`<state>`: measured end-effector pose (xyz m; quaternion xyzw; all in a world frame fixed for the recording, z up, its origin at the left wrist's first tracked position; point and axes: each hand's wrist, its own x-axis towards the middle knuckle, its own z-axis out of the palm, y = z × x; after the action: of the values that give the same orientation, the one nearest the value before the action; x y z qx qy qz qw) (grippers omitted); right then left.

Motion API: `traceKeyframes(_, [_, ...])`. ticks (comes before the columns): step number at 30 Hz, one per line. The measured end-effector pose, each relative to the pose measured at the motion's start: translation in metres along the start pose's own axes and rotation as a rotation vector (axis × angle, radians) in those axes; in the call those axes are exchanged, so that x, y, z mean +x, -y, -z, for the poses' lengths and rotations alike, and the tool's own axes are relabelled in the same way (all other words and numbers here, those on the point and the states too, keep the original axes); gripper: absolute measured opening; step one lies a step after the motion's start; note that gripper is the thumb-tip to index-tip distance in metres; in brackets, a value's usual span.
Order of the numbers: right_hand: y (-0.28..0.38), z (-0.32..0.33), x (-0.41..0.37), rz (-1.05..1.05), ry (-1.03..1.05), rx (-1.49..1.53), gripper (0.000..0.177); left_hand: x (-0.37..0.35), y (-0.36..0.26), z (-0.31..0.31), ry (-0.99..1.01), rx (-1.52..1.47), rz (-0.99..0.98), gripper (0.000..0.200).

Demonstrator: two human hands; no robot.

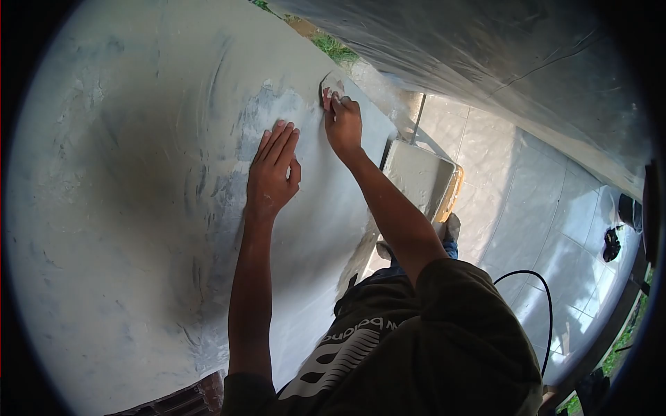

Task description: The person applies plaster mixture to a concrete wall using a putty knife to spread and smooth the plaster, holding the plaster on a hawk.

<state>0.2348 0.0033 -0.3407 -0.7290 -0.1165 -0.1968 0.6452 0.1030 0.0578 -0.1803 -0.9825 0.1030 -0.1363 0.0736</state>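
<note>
My left hand [275, 170] lies flat on a pale wall [139, 173], its fingers stretched and held side by side over a patch of bluish-grey and white smears. Higher up, near the wall's edge, my right hand [345, 125] is closed on a small flat piece [330, 90]. That piece is whitish with a reddish patch and a dark rim, and it rests against the wall. I cannot make out its exact kind, since the fingers cover part of it.
Below the right arm stands a whitish tub [423, 170] with a yellow-orange edge [452, 194], near the feet. Plastic sheeting [485, 48] hangs at upper right. A black cable [548, 305] curves over the tiled floor [527, 201]. A dark object [611, 244] lies farther right.
</note>
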Motion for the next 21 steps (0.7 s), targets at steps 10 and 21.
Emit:
traceKeyframes(10, [0.025, 0.06, -0.029, -0.24, 0.058, 0.299, 0.031, 0.001, -0.002, 0.0, -0.009, 0.008, -0.013, 0.041])
traceKeyframes(21, [0.047, 0.04, -0.067, -0.036, 0.127, 0.183, 0.039, 0.002, -0.002, 0.001, -0.023, -0.012, -0.002, 0.041])
